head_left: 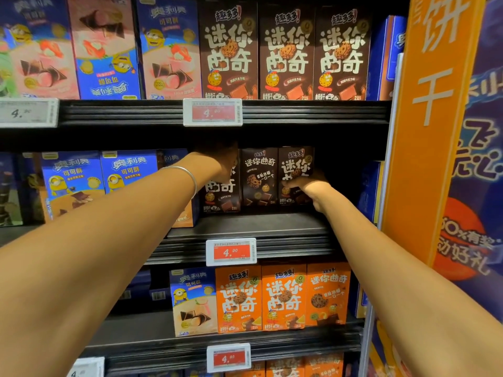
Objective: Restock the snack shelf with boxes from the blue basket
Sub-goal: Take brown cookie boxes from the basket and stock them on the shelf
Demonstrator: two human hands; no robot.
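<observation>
Three dark brown cookie boxes stand set back on the middle shelf (245,227). My left hand (221,161), with a silver bangle on its wrist, grips the top of the left brown box (220,195). My right hand (304,185) holds the front lower part of the right brown box (295,164). The middle brown box (258,180) stands between them, untouched. The blue basket is out of view.
Blue Oreo boxes (81,180) fill the middle shelf's left. Brown boxes (285,50) line the shelf above, orange boxes (283,295) the shelf below. Red price tags (230,251) hang on the shelf edges. An orange sign panel (424,131) bounds the right side.
</observation>
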